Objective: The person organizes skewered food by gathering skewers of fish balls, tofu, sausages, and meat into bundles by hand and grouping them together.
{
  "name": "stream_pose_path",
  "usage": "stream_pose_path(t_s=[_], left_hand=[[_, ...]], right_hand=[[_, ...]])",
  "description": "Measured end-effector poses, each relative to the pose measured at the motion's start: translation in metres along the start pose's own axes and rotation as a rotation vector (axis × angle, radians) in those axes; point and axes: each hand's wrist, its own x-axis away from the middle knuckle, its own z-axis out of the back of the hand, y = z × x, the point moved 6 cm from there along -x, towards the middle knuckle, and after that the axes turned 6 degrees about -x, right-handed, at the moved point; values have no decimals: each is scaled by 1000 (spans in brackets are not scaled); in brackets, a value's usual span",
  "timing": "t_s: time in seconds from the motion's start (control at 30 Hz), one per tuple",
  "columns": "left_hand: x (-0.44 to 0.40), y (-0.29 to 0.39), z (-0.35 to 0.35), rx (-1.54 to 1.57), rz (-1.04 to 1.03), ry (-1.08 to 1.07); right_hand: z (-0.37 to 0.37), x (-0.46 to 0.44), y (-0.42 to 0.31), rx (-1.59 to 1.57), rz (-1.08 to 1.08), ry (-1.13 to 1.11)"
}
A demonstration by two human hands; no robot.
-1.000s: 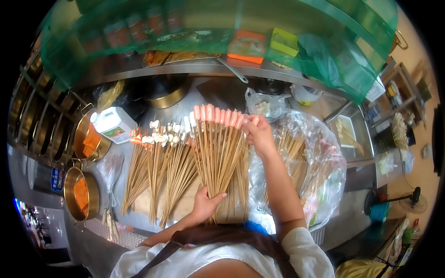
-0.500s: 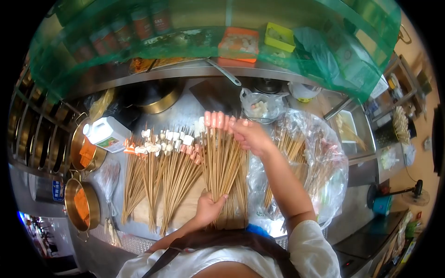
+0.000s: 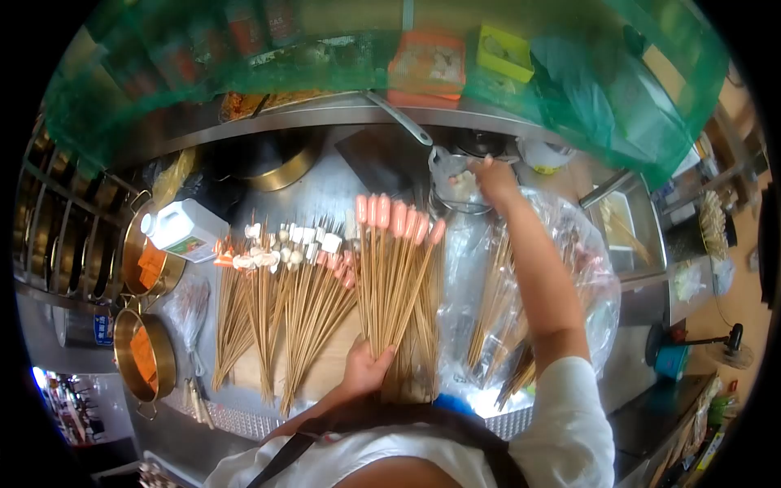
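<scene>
Near the board's front edge, my left hand (image 3: 368,368) is closed round the lower ends of a bundle of sausage skewers (image 3: 394,281). Their pink sausages (image 3: 399,220) fan out at the top. My right hand (image 3: 493,180) is at the right rim of a bowl lined with a clear plastic bag (image 3: 455,185), which holds pale pieces of food. Its fingers point down and are partly hidden and blurred, so I cannot see whether they grip anything. Left of the held bundle lie more skewers (image 3: 313,317), topped with white pieces, mushrooms and pink pieces.
A large clear plastic bag of skewers (image 3: 590,293) lies on the right. Brass pots (image 3: 167,358) and a white jug (image 3: 185,231) stand on the left. Behind, a metal shelf edge (image 3: 325,113) under green netting carries an orange tray (image 3: 427,85) and a ladle handle (image 3: 399,118).
My right hand has left the sausage tops and moved right and away from me to the bagged bowl. My left hand keeps hold of the skewers, whose sausages now spread further right.
</scene>
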Motion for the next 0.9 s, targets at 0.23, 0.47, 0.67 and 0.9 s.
stream_pose_path(t_s=[0.23, 0.47, 0.67, 0.9], left_hand=[[8, -13, -5, 90, 110, -18], [4, -4, 0, 157, 153, -68], [8, 0, 3, 336, 92, -54], [12, 0, 6, 434, 115, -164]], right_hand=[[-41, -8, 27, 521, 214, 35], [-80, -9, 45, 972, 228, -821], [-51, 49, -5, 764, 402, -69], [-39, 207, 3, -482, 4, -35]])
